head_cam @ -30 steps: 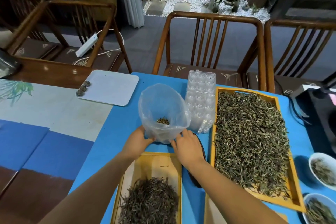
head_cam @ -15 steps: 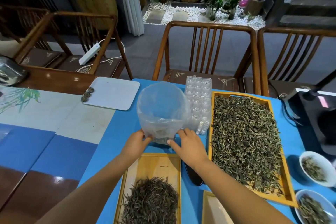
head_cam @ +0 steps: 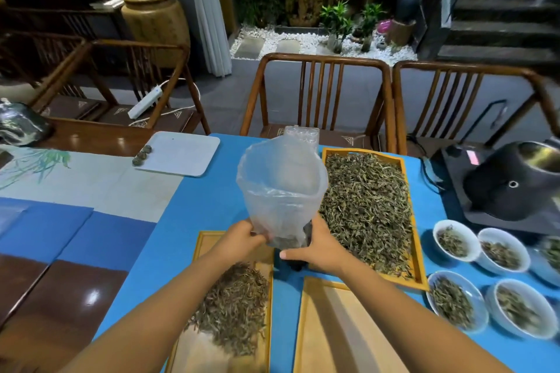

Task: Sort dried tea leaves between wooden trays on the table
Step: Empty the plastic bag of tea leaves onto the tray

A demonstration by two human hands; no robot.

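Note:
A clear plastic bag (head_cam: pixel 280 188) stands upright with its mouth open and a little dried tea in its bottom. My left hand (head_cam: pixel 242 238) grips its lower left side and my right hand (head_cam: pixel 321 247) holds its lower right side. Below the bag lies a narrow wooden tray (head_cam: pixel 206 251) with a heap of dark tea leaves (head_cam: pixel 233 306). A large wooden tray (head_cam: pixel 416 257) full of greenish tea leaves (head_cam: pixel 366 209) lies to the right. A bare wooden tray (head_cam: pixel 330 327) sits near my right forearm.
Several white bowls (head_cam: pixel 454 239) of tea stand at the right, beside a black kettle (head_cam: pixel 512 185). A white square tray (head_cam: pixel 178 151) with three small tea balls lies at the back left. A clear plastic mould (head_cam: pixel 301 132) stands behind the bag. Wooden chairs (head_cam: pixel 321 94) line the far edge.
Both hands have drawn the bag nearer, over the narrow tray's far end. The view has tilted up and several more bowls show at the right.

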